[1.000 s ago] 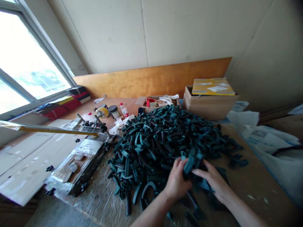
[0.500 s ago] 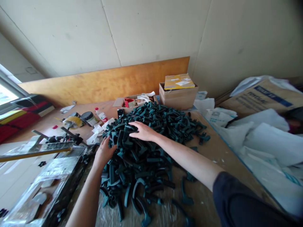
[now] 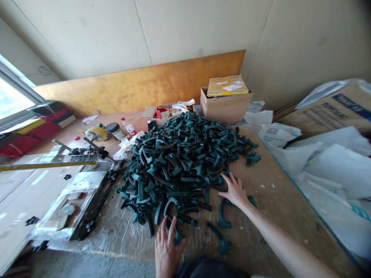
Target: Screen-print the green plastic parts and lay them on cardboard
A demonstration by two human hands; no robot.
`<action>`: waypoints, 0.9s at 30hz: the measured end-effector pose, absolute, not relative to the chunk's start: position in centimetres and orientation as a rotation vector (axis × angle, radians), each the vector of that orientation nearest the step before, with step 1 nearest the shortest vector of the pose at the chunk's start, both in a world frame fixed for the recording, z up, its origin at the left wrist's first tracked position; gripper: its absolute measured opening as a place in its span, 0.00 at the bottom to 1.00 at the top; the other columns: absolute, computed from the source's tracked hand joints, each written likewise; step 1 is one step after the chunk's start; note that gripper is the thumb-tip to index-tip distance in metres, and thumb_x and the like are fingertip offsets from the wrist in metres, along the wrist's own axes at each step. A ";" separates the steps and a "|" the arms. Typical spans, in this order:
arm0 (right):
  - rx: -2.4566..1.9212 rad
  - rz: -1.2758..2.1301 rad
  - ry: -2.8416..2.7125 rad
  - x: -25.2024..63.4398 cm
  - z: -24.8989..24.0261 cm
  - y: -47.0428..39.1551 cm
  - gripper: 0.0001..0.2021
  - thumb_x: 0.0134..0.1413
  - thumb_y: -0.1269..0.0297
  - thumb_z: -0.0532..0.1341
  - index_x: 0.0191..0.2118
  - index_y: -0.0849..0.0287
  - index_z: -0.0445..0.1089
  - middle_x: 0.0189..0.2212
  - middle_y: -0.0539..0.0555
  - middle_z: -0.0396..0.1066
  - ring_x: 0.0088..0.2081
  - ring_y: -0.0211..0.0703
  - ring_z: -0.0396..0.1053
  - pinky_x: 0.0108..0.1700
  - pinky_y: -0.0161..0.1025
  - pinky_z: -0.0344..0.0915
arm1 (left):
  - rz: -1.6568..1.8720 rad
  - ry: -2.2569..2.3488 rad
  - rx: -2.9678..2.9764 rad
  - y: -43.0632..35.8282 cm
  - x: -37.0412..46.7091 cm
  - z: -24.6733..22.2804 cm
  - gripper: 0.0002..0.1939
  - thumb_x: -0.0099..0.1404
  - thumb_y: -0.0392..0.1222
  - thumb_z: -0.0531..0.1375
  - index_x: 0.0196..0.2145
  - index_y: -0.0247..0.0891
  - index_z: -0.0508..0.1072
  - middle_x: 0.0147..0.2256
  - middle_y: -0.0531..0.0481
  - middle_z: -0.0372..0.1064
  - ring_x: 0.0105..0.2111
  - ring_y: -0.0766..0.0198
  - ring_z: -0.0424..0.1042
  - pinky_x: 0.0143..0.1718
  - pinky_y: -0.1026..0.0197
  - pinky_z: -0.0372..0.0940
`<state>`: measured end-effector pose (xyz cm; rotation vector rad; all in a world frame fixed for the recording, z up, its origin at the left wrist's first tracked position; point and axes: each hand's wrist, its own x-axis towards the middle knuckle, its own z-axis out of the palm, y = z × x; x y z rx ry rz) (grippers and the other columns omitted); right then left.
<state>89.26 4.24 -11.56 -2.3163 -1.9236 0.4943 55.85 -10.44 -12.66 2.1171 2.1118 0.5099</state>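
A big heap of dark green curved plastic handles [image 3: 179, 154] covers the middle of the table. My left hand [image 3: 168, 247] is at the near edge of the heap, fingers apart, over a loose handle that it partly hides; whether it touches it I cannot tell. At the heap's right side, my right hand [image 3: 235, 191] reaches with spread fingers beside the outer pieces and grips nothing. A few single handles lie between the hands, among them a curved handle [image 3: 222, 216] and a second stray handle [image 3: 219, 238].
On the left stands a metal jig [image 3: 78, 204] with black knobs. Behind the heap are a cardboard box [image 3: 226, 108], a small open carton [image 3: 150, 112], a bottle [image 3: 129, 126] and a dark jar [image 3: 114, 130]. White sacks [image 3: 333, 166] line the table's right side.
Both hands have come back from the top of the heap: my left toward the near edge, my right to the heap's right side. The view has shifted, showing some floor.
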 end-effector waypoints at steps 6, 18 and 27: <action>-2.150 0.345 -2.195 84.6 -10.5 5.5 0.24 0.49 0.75 0.58 0.53 0.52 0.66 0.58 0.60 0.55 0.57 0.58 0.55 0.45 0.46 0.65 | 0.228 2.201 1.968 -9.2 57.5 -12.2 0.41 0.53 0.38 0.63 0.63 0.52 0.56 0.66 0.51 0.48 0.62 0.48 0.53 0.60 0.49 0.55; -1.810 0.841 -1.606 85.7 -5.4 8.1 0.08 0.41 0.60 0.58 0.32 0.54 0.67 0.28 0.50 0.69 0.34 0.50 0.68 0.36 0.39 0.63 | 0.044 1.912 1.807 -6.0 56.4 -10.8 0.38 0.50 0.47 0.65 0.60 0.46 0.62 0.64 0.50 0.52 0.56 0.48 0.61 0.56 0.49 0.61; -1.391 0.404 -1.994 64.8 8.7 17.1 0.15 0.42 0.76 0.60 0.39 0.57 0.72 0.44 0.55 0.66 0.45 0.46 0.66 0.52 0.42 0.61 | 0.026 1.625 1.935 -5.7 54.0 -11.8 0.43 0.52 0.54 0.65 0.63 0.45 0.57 0.66 0.45 0.47 0.58 0.42 0.59 0.57 0.43 0.60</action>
